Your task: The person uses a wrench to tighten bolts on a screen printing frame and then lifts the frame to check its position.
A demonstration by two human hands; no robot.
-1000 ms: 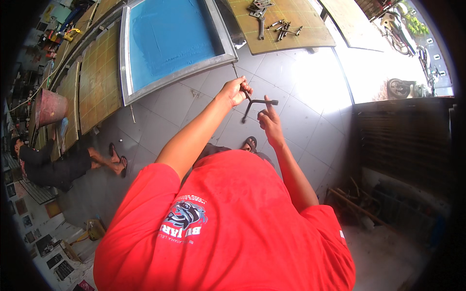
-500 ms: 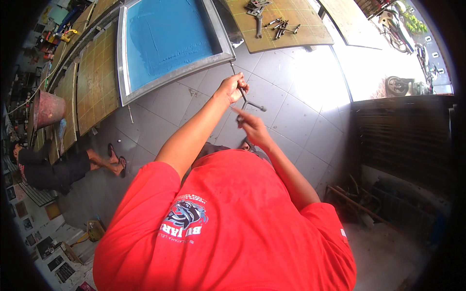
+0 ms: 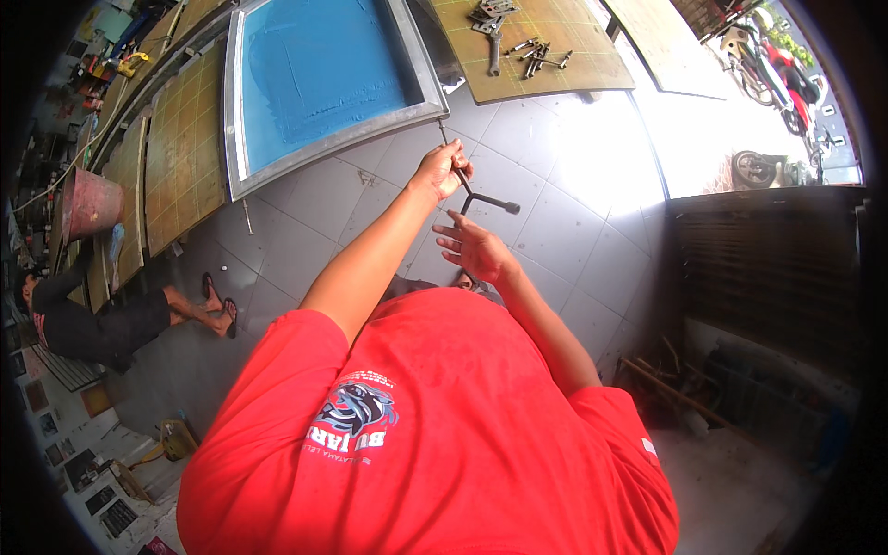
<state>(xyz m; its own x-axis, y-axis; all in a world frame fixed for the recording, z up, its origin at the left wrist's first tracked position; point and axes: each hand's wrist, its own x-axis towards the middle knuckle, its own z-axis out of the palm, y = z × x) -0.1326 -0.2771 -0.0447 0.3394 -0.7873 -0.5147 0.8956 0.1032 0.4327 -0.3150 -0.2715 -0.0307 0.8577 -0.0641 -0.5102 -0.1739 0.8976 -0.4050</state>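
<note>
My left hand is closed around the shaft of a dark Y-shaped socket wrench. The wrench's far end points at a bolt under the near right corner of a metal frame; whether it sits on the bolt is too small to tell. Inside the frame is a blue-coated panel. Just below the wrench's fork, my right hand has its fingers spread and grips nothing. One wrench arm sticks out to the right, while another runs down toward the right hand's fingertips; I cannot tell whether they touch.
A board beyond the frame carries a combination wrench, several bolts and metal plates. At left are more boards, a reddish bucket and a person in dark clothes. Outside at right is a red motorbike.
The wrench's arms have turned slightly. My right hand has gone from a pointing finger to spread fingers. My left hand has stayed on the shaft. A red motorbike has come into view outside.
</note>
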